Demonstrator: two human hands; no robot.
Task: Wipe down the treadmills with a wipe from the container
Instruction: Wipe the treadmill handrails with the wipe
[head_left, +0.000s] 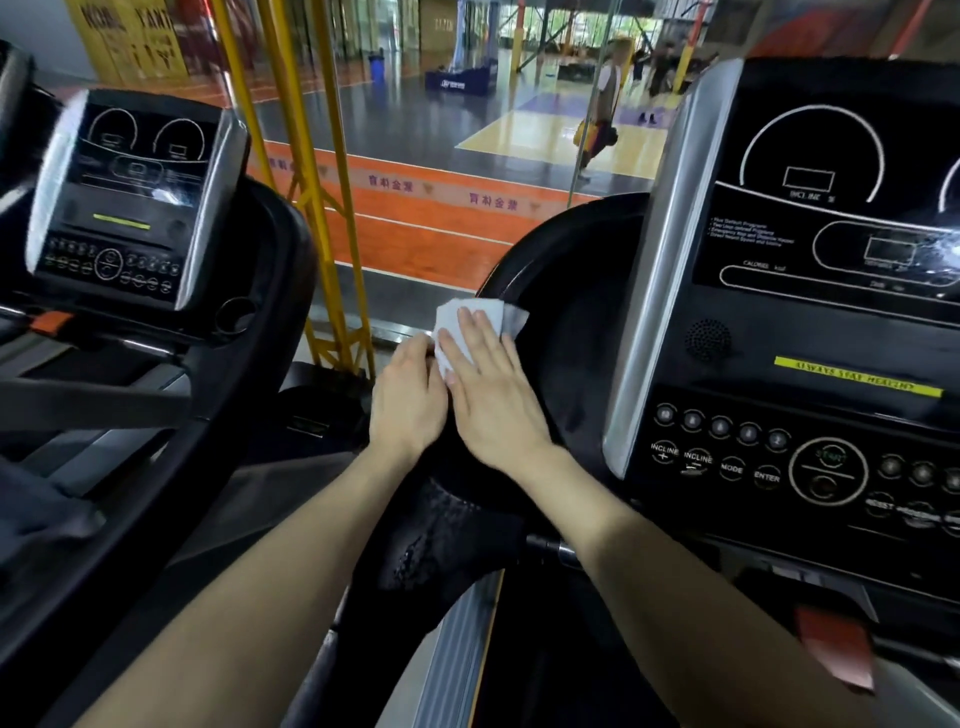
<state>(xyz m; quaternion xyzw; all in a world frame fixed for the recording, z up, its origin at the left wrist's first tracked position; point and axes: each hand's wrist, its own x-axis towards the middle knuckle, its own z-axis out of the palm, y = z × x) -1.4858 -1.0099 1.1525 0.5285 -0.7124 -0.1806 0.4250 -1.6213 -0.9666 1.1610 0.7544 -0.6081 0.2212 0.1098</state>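
Observation:
A white wipe (491, 312) lies on the black curved left handrail (561, 291) of the treadmill on the right. My right hand (491, 395) presses flat on the wipe with straight fingers. My left hand (408, 400) sits beside it on the left, its fingers curled over the wipe's lower left edge and the rail. The treadmill's console (810, 291) rises at right, black with white dials and round buttons. A second treadmill's console (130, 202) stands at left. No wipe container is in view.
A yellow steel frame (322, 208) and a glass wall stand between the two treadmills, with a sports hall behind and people walking there. A red safety clip (836, 649) hangs at lower right. The grey side rail (457, 649) runs below my arms.

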